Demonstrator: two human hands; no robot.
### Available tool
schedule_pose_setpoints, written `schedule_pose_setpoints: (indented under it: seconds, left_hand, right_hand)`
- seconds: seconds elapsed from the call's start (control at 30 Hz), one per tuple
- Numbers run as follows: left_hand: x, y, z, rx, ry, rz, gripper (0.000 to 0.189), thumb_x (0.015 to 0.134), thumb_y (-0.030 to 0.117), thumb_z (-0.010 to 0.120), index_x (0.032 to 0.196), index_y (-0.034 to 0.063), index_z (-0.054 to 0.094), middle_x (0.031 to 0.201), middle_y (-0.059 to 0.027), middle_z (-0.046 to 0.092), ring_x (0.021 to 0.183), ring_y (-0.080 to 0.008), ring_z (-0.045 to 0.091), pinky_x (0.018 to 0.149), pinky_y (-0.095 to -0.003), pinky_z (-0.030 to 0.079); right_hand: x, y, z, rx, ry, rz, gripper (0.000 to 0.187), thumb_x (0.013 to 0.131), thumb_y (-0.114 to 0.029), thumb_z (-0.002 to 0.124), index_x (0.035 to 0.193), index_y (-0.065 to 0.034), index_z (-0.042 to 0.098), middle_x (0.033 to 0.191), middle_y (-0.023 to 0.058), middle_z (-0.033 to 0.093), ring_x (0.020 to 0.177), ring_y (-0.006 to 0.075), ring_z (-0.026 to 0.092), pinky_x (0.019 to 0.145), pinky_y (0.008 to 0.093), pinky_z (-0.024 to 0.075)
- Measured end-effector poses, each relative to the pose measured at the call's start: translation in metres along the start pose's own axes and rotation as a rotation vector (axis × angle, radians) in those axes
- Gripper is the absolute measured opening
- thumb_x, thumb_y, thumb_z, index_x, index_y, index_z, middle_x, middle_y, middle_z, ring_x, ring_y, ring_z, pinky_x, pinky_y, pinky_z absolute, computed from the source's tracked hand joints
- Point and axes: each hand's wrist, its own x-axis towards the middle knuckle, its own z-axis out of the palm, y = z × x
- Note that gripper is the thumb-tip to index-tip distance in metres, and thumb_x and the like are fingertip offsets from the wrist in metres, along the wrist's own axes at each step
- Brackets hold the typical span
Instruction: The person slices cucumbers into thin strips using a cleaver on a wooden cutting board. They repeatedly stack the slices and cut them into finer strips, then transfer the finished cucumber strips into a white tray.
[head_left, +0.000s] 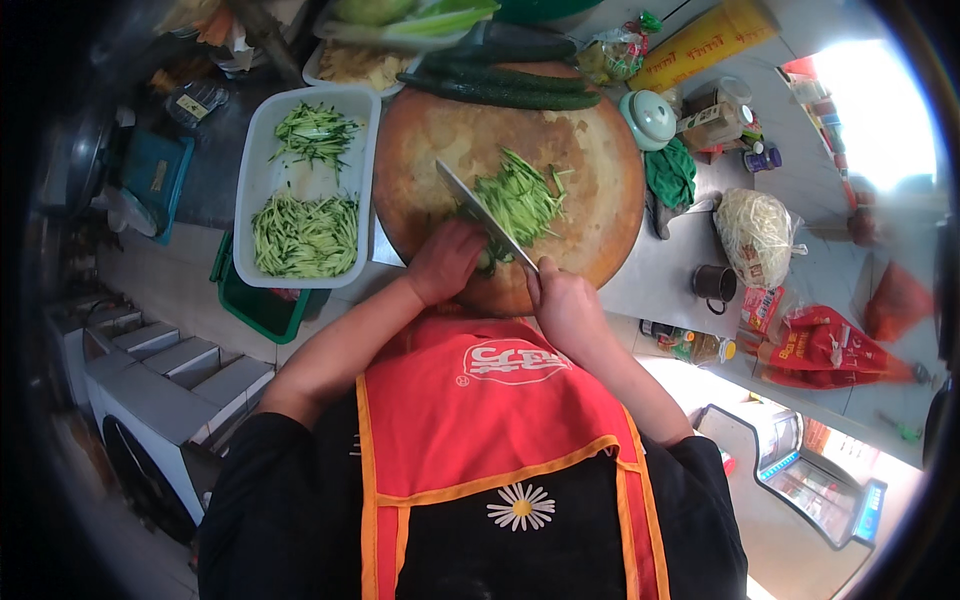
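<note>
A round wooden chopping block (600, 165) lies before me, with a heap of shredded cucumber (521, 196) at its middle. My right hand (564, 301) grips the handle of a kitchen knife (480, 211), whose blade slants away to the upper left along the heap's near left side. On the blade's left, my left hand (448, 259) rests with bent fingers over cucumber pieces (486, 262) that are partly hidden. Several whole cucumbers (510, 86) lie across the block's far edge.
Left of the block stands a white plastic tub (301, 184) with two piles of cucumber shreds, above a green bin (262, 315). Along the right are a lidded pale green pot (647, 120), a green cloth (670, 174), a dark mug (714, 285) and a bag of pale shreds (755, 236).
</note>
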Motion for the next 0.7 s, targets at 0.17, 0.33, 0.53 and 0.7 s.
schedule_pose_setpoints:
  seconds: [0.17,0.33,0.53,0.7]
  left_hand:
    - [-0.001,0.000,0.000,0.051,-0.029,0.012,0.024,0.078,0.007,0.058,0.101,0.0021,0.061,0.106,-0.0148,0.058,0.101,-0.0333,0.053,0.091,-0.0410,0.044]
    - [0.002,0.000,-0.001,0.094,-0.024,0.024,0.023,0.078,0.008,0.058,0.100,0.0023,0.061,0.107,-0.0144,0.057,0.102,-0.0327,0.053,0.092,-0.0407,0.044]
    - [-0.001,0.004,-0.004,0.110,-0.004,0.033,0.021,0.080,0.009,0.058,0.099,0.0026,0.062,0.105,-0.0134,0.058,0.102,-0.0323,0.053,0.092,-0.0413,0.043]
    - [-0.004,0.003,-0.006,0.118,-0.025,0.045,0.020,0.079,0.008,0.059,0.099,0.0022,0.063,0.104,-0.0139,0.059,0.099,-0.0323,0.055,0.092,-0.0413,0.044]
  right_hand:
    - [-0.001,0.000,0.004,-0.045,0.028,-0.010,0.029,0.095,-0.027,0.054,0.083,-0.0008,0.054,0.066,0.0242,0.061,0.065,0.0436,0.062,0.060,0.0510,0.0496]
    - [0.003,0.004,0.011,-0.013,0.043,0.016,0.029,0.095,-0.027,0.055,0.081,-0.0013,0.054,0.065,0.0241,0.061,0.063,0.0435,0.062,0.058,0.0516,0.0495]
    - [0.000,0.004,0.012,-0.025,0.031,-0.010,0.027,0.094,-0.026,0.055,0.083,-0.0011,0.053,0.065,0.0247,0.061,0.062,0.0427,0.062,0.057,0.0517,0.0495]
    - [-0.007,0.001,0.006,-0.079,-0.013,-0.010,0.026,0.094,-0.024,0.054,0.084,-0.0001,0.051,0.066,0.0249,0.061,0.062,0.0425,0.062,0.058,0.0514,0.0498]
